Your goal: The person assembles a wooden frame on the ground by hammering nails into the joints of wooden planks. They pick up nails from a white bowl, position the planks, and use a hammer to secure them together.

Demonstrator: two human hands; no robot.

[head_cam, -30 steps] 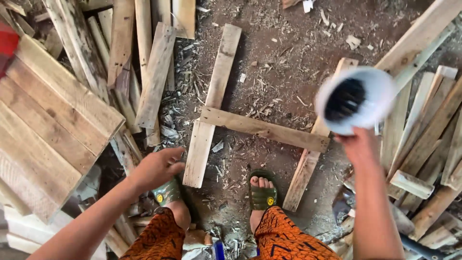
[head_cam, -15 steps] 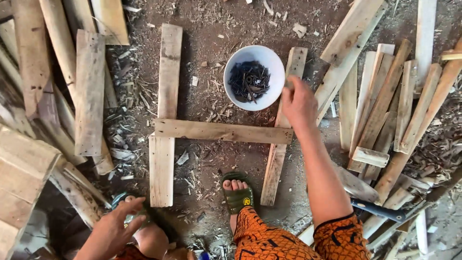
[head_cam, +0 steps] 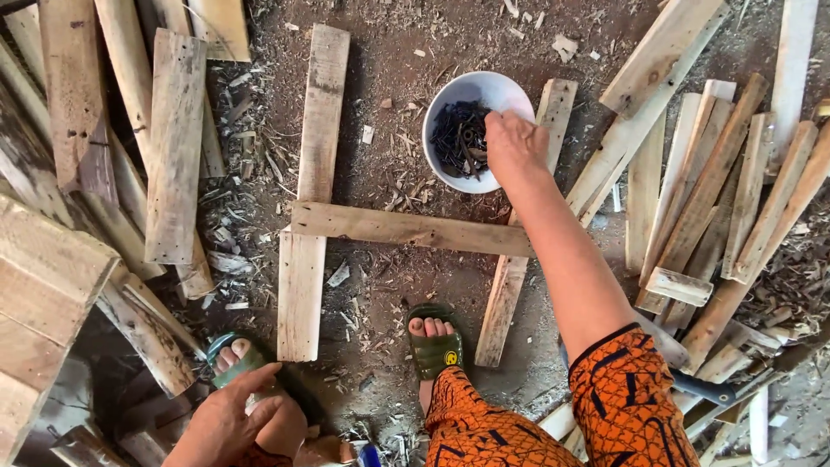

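Note:
A white bowl (head_cam: 506,89) of dark nails (head_cam: 458,138) stands on the dirt floor between two long planks. My right hand (head_cam: 512,144) reaches into the bowl, fingers down among the nails. A cross plank (head_cam: 406,229) lies over the left plank (head_cam: 309,182) and the right plank (head_cam: 519,259). My left hand (head_cam: 232,422) rests on my left knee at the bottom of the view, fingers apart and holding nothing. My feet wear green sandals (head_cam: 435,346).
Weathered boards (head_cam: 173,147) are heaped at the left, with a stack of flat boards (head_cam: 43,285) at the left edge. A fan of narrow slats (head_cam: 718,190) lies at the right. Wood chips and shavings litter the dirt.
One second ago my right hand held the bowl up in the air. It set the bowl down between the planks and now dips into the nails. My left hand left the left plank and came back to my knee.

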